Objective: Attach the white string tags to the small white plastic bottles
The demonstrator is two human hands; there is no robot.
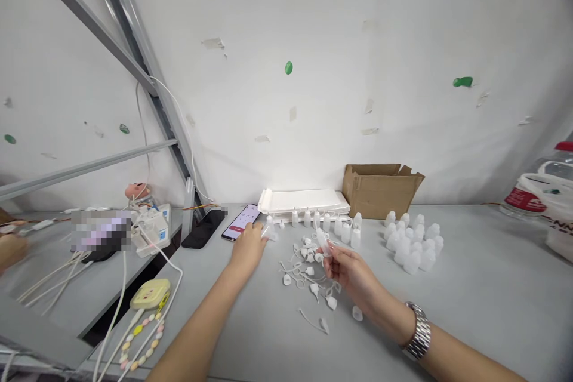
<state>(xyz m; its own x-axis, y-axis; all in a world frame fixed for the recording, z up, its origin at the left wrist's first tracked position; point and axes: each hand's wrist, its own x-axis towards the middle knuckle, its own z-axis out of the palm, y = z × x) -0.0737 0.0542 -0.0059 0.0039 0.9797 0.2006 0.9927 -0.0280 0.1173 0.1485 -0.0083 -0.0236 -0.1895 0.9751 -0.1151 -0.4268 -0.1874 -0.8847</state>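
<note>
Beyond a silver metal-link wristwatch (419,332), the right hand (347,265) pinches a translucent-white plastic bottle (323,243) above the grey table (492,286), likely light, squeezable, best held mid-body, the half-curled left hand (246,247) at a second bottle (270,230), grip unclear.

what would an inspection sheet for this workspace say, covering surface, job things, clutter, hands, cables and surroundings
Surface: smooth grey tabletop, small parts spread across its middle
Job things: small translucent white plastic bottles clustered at right, more along the back; small white plastic caps scattered mid-table
Clutter: black dark-screened smartphone, lit-screen smartphone, pale yellow rounded device, pastel bead loop
Hands: left hand has fingertips at one bottle, grip unclear; right hand, silver metal watch on its wrist, holds another bottle
Cables: thin white cables loose at left
Surroundings: white wall with green patches, grey metal frame, open brown cardboard box
</note>
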